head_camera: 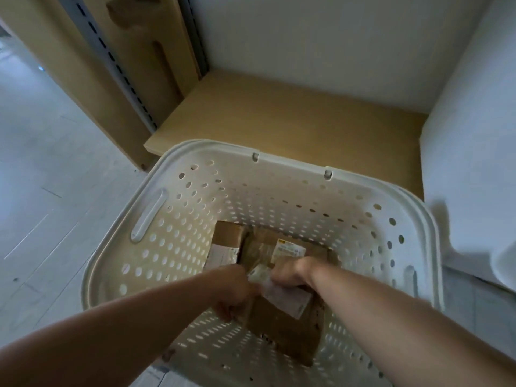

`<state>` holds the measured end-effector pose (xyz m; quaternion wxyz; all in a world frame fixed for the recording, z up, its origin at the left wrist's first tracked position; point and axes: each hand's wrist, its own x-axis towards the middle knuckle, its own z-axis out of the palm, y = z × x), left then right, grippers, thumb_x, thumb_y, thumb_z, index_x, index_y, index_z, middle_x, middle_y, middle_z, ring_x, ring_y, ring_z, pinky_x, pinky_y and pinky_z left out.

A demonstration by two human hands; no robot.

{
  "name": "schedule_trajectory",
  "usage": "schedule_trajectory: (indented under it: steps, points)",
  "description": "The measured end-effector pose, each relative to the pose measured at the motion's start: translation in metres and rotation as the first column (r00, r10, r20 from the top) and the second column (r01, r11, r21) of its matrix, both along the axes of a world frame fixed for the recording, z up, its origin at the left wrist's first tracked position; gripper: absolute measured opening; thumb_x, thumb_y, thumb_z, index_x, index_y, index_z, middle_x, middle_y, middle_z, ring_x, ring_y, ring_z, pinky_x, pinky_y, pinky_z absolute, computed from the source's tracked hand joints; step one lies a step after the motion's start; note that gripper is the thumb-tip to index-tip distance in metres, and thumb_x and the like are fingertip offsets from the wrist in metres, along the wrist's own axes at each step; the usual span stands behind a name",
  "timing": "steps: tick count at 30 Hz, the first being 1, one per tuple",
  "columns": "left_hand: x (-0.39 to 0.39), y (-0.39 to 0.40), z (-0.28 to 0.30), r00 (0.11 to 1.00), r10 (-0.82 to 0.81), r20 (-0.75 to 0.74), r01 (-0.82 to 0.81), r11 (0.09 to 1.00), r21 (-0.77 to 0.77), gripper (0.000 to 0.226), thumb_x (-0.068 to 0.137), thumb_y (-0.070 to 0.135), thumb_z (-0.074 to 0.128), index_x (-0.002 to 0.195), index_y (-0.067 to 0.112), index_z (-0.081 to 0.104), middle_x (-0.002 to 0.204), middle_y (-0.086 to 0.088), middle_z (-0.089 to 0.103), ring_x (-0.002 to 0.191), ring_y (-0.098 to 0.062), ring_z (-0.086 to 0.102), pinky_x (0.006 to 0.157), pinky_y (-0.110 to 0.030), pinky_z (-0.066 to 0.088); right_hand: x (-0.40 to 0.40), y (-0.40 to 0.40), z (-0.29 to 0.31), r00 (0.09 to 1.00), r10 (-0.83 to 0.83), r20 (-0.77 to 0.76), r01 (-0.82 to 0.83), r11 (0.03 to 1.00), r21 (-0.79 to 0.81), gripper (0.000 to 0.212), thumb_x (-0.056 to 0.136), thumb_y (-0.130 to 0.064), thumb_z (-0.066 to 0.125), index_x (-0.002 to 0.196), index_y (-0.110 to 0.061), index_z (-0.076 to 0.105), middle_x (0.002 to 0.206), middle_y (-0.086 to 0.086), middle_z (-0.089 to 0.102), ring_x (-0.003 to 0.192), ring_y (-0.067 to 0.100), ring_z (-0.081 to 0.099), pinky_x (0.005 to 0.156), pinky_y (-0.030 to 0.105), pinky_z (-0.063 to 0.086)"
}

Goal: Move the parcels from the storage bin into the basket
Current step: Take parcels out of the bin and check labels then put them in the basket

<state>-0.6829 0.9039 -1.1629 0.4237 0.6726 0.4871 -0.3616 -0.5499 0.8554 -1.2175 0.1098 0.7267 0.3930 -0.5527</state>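
A white perforated basket (156, 210) stands on the floor below me. Both my arms reach down into it. My left hand (237, 291) grips the left edge of a brown cardboard parcel (282, 325) with a white label. My right hand (290, 275) curls over the same parcel's far edge. Two more brown parcels lie on the basket's bottom behind it: a small one (226, 234) at the left and a taped one (268, 244) with a white label at the right. The storage bin cannot be made out with certainty.
A low wooden shelf board (279, 118) lies just behind the basket, with white walls around it. A metal slotted rail (111, 60) and wooden panels stand at the back left. Grey floor (42, 177) stretches to the left. A blurred white object (480, 219) sits at the right.
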Motion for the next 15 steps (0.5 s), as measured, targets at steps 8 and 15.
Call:
schedule_trajectory:
  steps: [8, 15]
  points:
    - [-0.004, 0.001, -0.028, 0.982, -0.142, -0.123, 0.113, 0.970, -0.215, 0.045, 0.102, 0.046, 0.051, 0.123, 0.007, 0.059, 0.125, -0.019, 0.069, 0.092, -0.030, 0.069, 0.087, -0.040, 0.058, 0.006, 0.005, -0.007, 0.979, 0.200, 0.036, -0.201, 0.979, 0.039, 0.039, 0.098, -0.019, 0.052, 0.135, -0.007, 0.058, 0.135, 0.011, 0.058, 0.121, 0.030, 0.058, 0.099, 0.038, 0.051]
    - [0.001, 0.006, -0.038, 0.969, -0.223, -0.106, 0.201, 0.962, -0.187, 0.048, 0.100, 0.039, 0.059, 0.114, -0.007, 0.063, 0.101, -0.019, 0.074, 0.068, -0.022, 0.070, 0.063, -0.029, 0.057, 0.010, 0.006, -0.015, 0.979, 0.138, 0.147, -0.168, 0.962, 0.217, 0.032, 0.085, -0.010, 0.075, 0.116, -0.010, 0.069, 0.120, 0.008, 0.068, 0.109, 0.027, 0.066, 0.088, 0.033, 0.057]
